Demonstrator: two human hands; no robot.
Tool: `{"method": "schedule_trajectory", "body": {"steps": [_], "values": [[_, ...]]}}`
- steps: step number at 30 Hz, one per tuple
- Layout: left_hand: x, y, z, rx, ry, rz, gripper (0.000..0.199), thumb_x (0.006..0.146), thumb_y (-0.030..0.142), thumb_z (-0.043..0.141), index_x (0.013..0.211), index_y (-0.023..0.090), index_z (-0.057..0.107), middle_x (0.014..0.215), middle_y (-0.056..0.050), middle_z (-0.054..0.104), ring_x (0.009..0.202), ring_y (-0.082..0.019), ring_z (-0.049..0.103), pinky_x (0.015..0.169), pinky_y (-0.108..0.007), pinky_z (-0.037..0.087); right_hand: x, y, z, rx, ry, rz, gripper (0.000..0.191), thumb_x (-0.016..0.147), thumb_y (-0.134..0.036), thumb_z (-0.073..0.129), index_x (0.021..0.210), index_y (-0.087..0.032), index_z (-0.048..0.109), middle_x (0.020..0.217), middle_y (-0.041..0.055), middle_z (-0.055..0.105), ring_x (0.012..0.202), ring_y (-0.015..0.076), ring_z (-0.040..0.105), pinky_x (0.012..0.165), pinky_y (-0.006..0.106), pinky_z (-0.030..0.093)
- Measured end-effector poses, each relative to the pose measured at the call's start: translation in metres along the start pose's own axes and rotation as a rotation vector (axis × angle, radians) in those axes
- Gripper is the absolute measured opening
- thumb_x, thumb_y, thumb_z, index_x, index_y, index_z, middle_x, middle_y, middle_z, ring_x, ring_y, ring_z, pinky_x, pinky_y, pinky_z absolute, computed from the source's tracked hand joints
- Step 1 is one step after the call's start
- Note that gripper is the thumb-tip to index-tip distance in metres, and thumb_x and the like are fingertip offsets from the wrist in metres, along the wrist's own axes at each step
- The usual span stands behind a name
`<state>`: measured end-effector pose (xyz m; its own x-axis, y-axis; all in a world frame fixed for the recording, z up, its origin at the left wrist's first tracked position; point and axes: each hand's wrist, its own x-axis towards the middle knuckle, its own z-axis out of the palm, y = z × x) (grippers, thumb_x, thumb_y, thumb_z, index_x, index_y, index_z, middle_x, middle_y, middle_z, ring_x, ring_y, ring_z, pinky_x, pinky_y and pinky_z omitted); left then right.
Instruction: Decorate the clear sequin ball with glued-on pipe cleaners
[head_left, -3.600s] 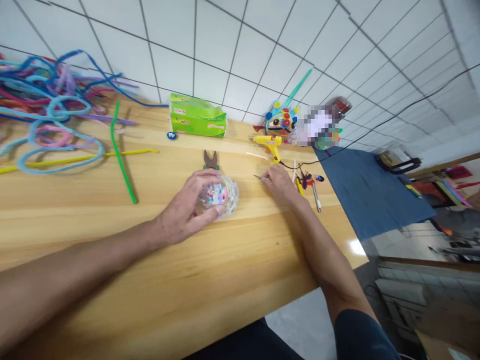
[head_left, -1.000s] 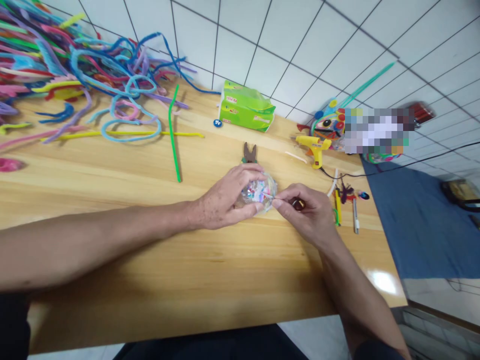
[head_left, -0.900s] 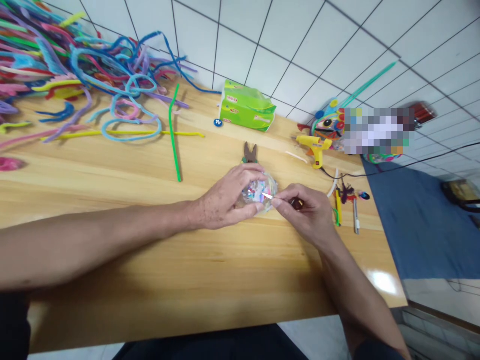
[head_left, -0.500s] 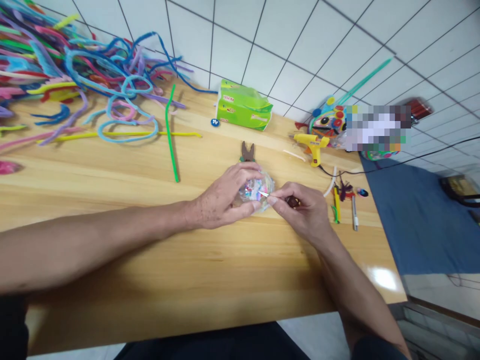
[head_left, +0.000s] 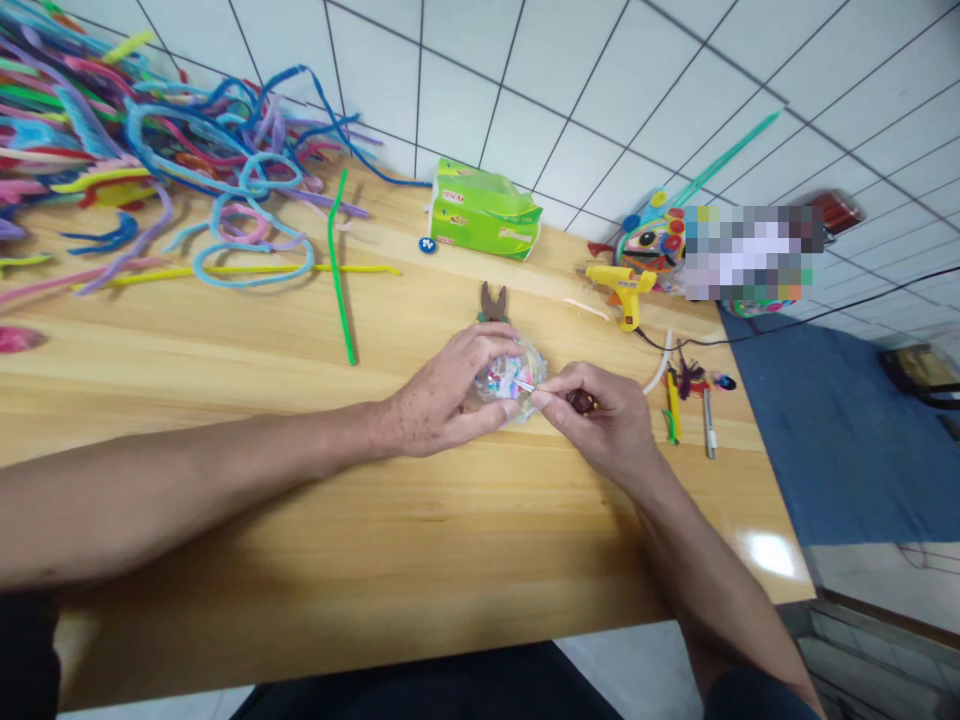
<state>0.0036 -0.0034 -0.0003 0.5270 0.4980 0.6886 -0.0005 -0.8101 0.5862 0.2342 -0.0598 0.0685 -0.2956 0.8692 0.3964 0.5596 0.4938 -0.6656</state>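
My left hand [head_left: 450, 395] curves its thumb and fingers around a round clear plastic container [head_left: 534, 352] on the table. Small, mostly pink, blue and white bits [head_left: 498, 376] show inside it; I cannot make out what they are. Between thumb and forefinger, my right hand [head_left: 606, 415] pinches a thin pointed metal tool [head_left: 526, 387] that looks like tweezers. Its tip reaches over the bits in the container. Part of a dark brown thing [head_left: 582, 401] shows by my right fingers. Just beyond my left hand lie pliers [head_left: 493, 302] with their jaws apart.
Tangled pipe cleaners [head_left: 217, 130] fill the back left, with a green one [head_left: 341, 275] nearer. A green tissue pack [head_left: 484, 212] and a blue button [head_left: 427, 245] lie behind. A yellow glue gun [head_left: 624, 290], a yellow stick [head_left: 673, 405] and a cutter knife [head_left: 709, 425] are at right.
The tool's tip has shifted very slightly over the bits in the container. Both hands keep the same hold, and the view has moved a little.
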Motion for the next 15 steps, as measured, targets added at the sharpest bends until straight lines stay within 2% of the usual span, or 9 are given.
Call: {"method": "schedule_trajectory", "body": {"steps": [5, 10, 15], "values": [[-0.0002, -0.0006, 0.0002, -0.014, 0.004, -0.018, 0.055, 0.102, 0.034, 0.068, 0.151, 0.025, 0.046, 0.144, -0.017, 0.062, 0.146, -0.035, 0.055, 0.119, -0.060, 0.052, -0.0008, -0.0043, -0.0010, 0.020, 0.041, 0.009, 0.010, 0.093, -0.019, 0.076, 0.085, -0.024, 0.075, 0.063, -0.0062, 0.063, 0.050, 0.0073, 0.044, 0.048, 0.024, 0.034], [-0.0003, -0.0015, 0.0004, -0.016, 0.010, -0.012, 0.055, 0.101, 0.035, 0.069, 0.150, 0.025, 0.046, 0.144, -0.017, 0.062, 0.145, -0.035, 0.056, 0.118, -0.060, 0.052, -0.0001, -0.0049, -0.0031, -0.002, 0.000, -0.002, 0.010, 0.093, -0.019, 0.077, 0.084, -0.024, 0.076, 0.067, -0.0045, 0.070, 0.050, 0.0073, 0.046, 0.049, 0.024, 0.036], [0.0006, -0.0001, -0.0004, -0.007, 0.005, -0.001, 0.052, 0.102, 0.034, 0.068, 0.148, 0.023, 0.047, 0.143, -0.017, 0.063, 0.144, -0.034, 0.056, 0.119, -0.058, 0.053, 0.0007, -0.0018, -0.0020, 0.018, -0.013, -0.020, 0.011, 0.093, -0.016, 0.076, 0.084, -0.023, 0.076, 0.067, -0.0050, 0.070, 0.051, 0.0066, 0.047, 0.049, 0.023, 0.034]]}}
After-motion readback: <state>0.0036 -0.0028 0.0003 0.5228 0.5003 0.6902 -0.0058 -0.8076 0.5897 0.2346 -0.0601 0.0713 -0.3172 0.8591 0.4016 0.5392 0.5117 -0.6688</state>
